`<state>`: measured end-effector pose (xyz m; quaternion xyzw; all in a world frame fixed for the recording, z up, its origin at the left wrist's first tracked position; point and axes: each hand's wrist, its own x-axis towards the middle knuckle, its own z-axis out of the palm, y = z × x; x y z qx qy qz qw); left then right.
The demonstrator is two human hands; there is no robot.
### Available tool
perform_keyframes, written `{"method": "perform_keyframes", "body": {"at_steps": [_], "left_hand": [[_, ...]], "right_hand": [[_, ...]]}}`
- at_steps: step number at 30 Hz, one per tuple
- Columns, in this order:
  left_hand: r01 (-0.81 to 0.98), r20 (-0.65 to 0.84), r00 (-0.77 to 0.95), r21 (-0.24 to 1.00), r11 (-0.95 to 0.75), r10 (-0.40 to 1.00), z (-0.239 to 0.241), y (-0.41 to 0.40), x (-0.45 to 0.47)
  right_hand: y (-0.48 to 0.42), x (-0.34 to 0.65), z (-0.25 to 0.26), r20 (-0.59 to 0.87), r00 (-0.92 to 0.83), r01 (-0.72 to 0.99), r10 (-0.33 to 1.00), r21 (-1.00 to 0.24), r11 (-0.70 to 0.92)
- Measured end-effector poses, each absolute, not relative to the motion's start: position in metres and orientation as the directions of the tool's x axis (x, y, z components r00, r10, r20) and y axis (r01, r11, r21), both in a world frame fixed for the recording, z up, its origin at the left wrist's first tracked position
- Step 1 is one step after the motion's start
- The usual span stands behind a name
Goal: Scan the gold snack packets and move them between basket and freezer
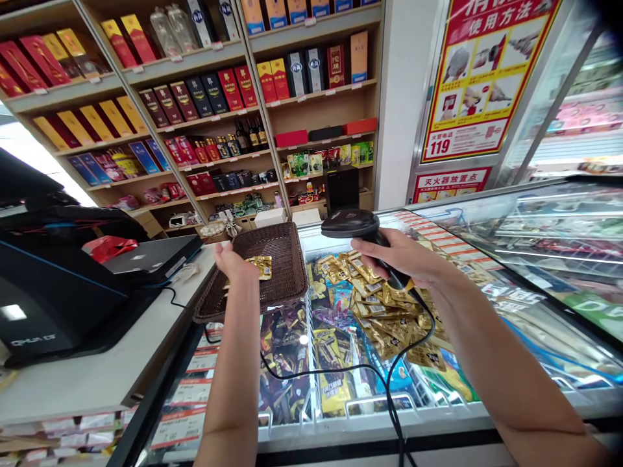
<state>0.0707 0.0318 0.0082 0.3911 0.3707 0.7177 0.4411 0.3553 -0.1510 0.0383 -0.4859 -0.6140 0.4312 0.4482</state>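
Observation:
My right hand (402, 255) is closed round the handle of a black barcode scanner (351, 224), its head pointing left. A black cable runs from the handle down over the freezer glass. Beneath it lies a loose heap of gold foil packets (379, 305). My left hand (230, 261) hovers over the left part of a brown woven basket (287, 285), its fingers apart and partly hidden behind the wrist; I see nothing held in it. Inside the basket, just right of that wrist, rests a gold packet (263, 267).
Basket and packets sit on a glass-topped chest freezer (292, 447) holding frozen snacks. At left, a counter (63, 383) bears a black till (53, 279) and a flat dark device (150, 259). Shelves (204, 117) of boxed bottles stand behind; a red poster (487, 78) hangs at right.

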Motion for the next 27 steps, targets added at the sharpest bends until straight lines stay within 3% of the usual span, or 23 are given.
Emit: {"method": "perform_keyframes", "body": {"at_steps": [4, 6, 8, 13, 18, 27], "left_hand": [[-0.318, 0.217, -0.314, 0.893, -0.318, 0.924, -0.007, 0.005, 0.134], [-0.297, 0.206, -0.156, 0.923, -0.245, 0.966, -0.021, -0.016, 0.166], [-0.193, 0.112, 0.169, 0.978, -0.079, 0.979, -0.036, -0.036, 0.192], [-0.041, -0.079, 0.457, 0.993, 0.11, 0.886, -0.071, -0.065, 0.223], [0.003, -0.197, 0.536, 0.973, 0.231, 0.821, -0.091, -0.062, 0.226], [-0.063, -0.198, 0.584, 0.956, 0.287, 0.787, -0.102, -0.05, 0.223]], "right_hand": [[-0.155, 0.364, 0.042, 0.165, -0.091, 0.168, 0.982, -0.969, 0.179], [-0.157, 0.367, 0.044, 0.174, -0.069, 0.158, 0.982, -0.97, 0.183], [-0.158, 0.371, 0.045, 0.186, -0.055, 0.146, 0.981, -0.97, 0.192], [-0.162, 0.379, 0.05, 0.206, -0.023, 0.132, 0.978, -0.969, 0.207], [-0.164, 0.381, 0.052, 0.229, -0.027, 0.129, 0.973, -0.964, 0.231], [-0.164, 0.378, 0.054, 0.238, -0.044, 0.113, 0.97, -0.964, 0.242]]}}
